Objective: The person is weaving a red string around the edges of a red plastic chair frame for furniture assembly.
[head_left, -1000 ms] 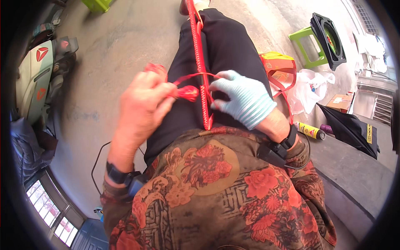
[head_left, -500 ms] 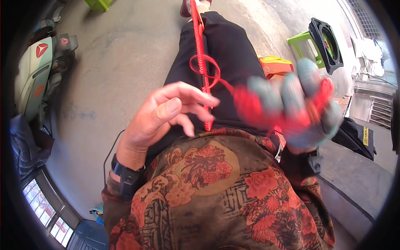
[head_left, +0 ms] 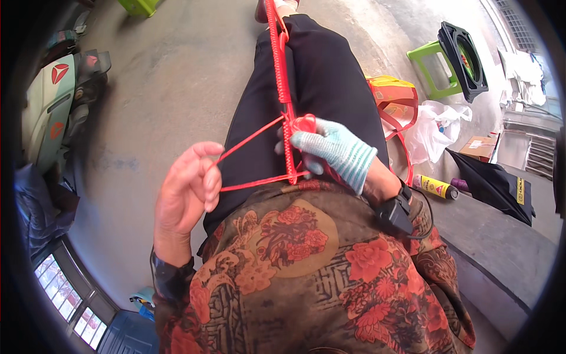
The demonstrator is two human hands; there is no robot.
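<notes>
A red braided cord [head_left: 278,68] runs up the middle of my lap between my legs, pulled straight toward my feet. My left hand [head_left: 186,186], bare, is closed on a loop of red cord [head_left: 250,138]; its two strands stretch taut to the braid. On the right, my right hand [head_left: 342,150] wears a striped light-blue knit glove. Its fingers are wrapped round a bunched red cord [head_left: 305,123] beside the braid's near end. Some of its fingertips are hidden behind the braid.
Right of my legs lie a red and yellow bag [head_left: 395,94], a white plastic bag [head_left: 436,127], a yellow can [head_left: 436,186] and a black folded umbrella-like item [head_left: 495,189]. Beyond stands a green stool [head_left: 433,68]. A pale scooter [head_left: 50,112] is at far left.
My right hand has swung in from the right to the braid with the bunched cord. My left hand has drawn back left and now holds a loop of cord taut.
</notes>
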